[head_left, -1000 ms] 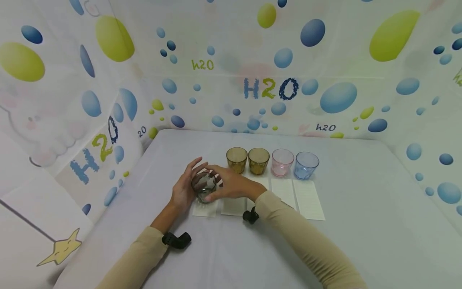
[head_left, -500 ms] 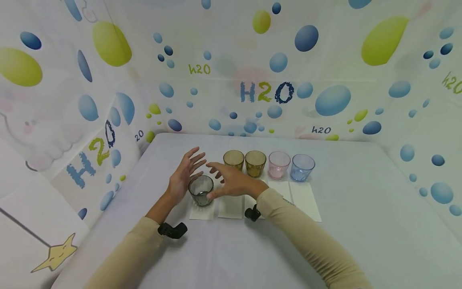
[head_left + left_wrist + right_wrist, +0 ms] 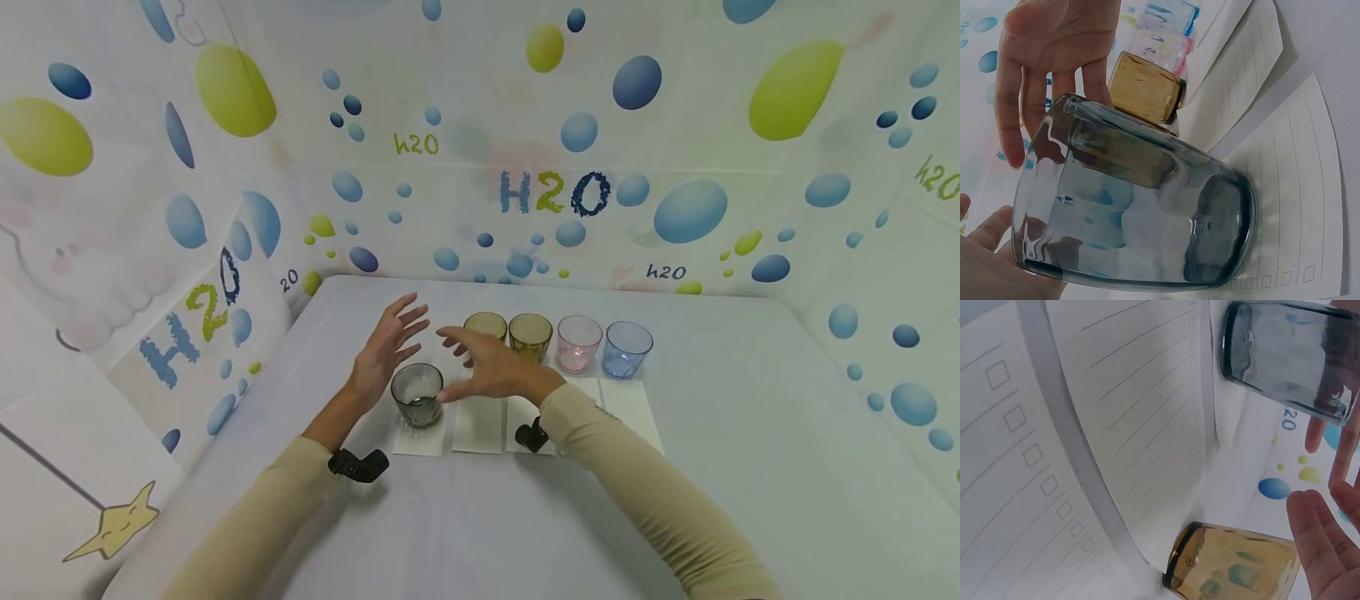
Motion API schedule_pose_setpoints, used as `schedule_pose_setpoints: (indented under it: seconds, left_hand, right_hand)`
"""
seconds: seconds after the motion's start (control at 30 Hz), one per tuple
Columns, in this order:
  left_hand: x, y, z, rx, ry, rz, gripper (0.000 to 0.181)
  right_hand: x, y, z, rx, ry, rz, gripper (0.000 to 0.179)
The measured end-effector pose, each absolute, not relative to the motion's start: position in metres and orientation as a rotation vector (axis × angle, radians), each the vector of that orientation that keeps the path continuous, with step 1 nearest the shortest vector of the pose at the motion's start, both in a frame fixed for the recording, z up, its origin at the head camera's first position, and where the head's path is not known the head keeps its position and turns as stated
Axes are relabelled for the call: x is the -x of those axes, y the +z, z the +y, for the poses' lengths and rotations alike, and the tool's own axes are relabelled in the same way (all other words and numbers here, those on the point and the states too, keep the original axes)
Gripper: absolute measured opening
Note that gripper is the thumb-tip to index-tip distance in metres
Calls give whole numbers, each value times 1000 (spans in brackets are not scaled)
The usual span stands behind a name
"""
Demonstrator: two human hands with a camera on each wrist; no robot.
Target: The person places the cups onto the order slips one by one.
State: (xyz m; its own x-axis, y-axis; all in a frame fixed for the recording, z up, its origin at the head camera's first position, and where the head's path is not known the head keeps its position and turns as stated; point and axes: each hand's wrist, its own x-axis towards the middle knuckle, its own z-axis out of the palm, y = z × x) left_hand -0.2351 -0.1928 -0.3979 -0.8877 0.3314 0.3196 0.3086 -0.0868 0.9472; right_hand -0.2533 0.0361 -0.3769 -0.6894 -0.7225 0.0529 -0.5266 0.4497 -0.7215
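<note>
A clear grey glass tumbler (image 3: 417, 398) stands upright on the leftmost lined paper slip (image 3: 417, 442). My left hand (image 3: 377, 354) is raised at the glass's left and far side, fingers spread and relaxed. On the other side is my right hand (image 3: 495, 365), fingers loosely extended, with its thumb close to the rim; whether the thumb touches cannot be told. Neither hand grips the glass. In the left wrist view the tumbler (image 3: 1141, 206) fills the middle, and the right wrist view shows the same tumbler (image 3: 1291, 359) at the top.
Behind the slips stand two amber glasses (image 3: 531, 335), a pink glass (image 3: 579, 343) and a blue glass (image 3: 627, 350) in a row. My right hand partly covers the left amber one. More lined slips (image 3: 477, 429) lie side by side on the white table (image 3: 480, 533).
Both hands have come away from the grey glass, which they surrounded a second ago. The left hand has lifted up and away, and the right hand has drawn rightward. The glass now stands upright.
</note>
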Motion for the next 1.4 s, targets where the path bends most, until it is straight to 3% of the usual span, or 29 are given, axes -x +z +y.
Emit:
schedule_pose_setpoints:
  seconds: [0.77,1.4]
  left_hand:
    - [222,-414,-185,-788,1911,2451,86]
    - [214,-437,-182,-750,1889,2521,90]
  right_hand:
    - [267,-366,66,993,-1083,2644,96]
    - [275,-367,71,997,-949,2849,89]
